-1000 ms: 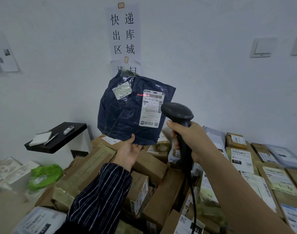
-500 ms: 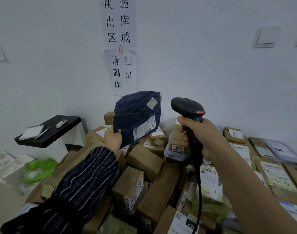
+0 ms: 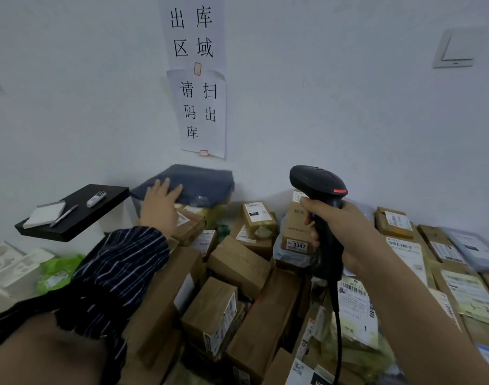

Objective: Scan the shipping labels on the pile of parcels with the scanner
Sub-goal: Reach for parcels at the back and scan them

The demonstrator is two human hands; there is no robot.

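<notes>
The left hand (image 3: 158,208) lays straight fingers on a blurred dark blue plastic mailer bag (image 3: 201,184) at the back edge of the pile of brown cardboard parcels (image 3: 239,263), against the wall. Its thumb is hidden, so I cannot tell its grip; the bag's label is out of sight. The right hand (image 3: 349,232) keeps a closed grip round the black handheld scanner (image 3: 318,180), whose cable is cut off at the bottom.

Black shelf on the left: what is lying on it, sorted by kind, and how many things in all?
White pad: 1
Pen: 1
Small white marker-shaped item: 1
Total on the black shelf: 3
</notes>
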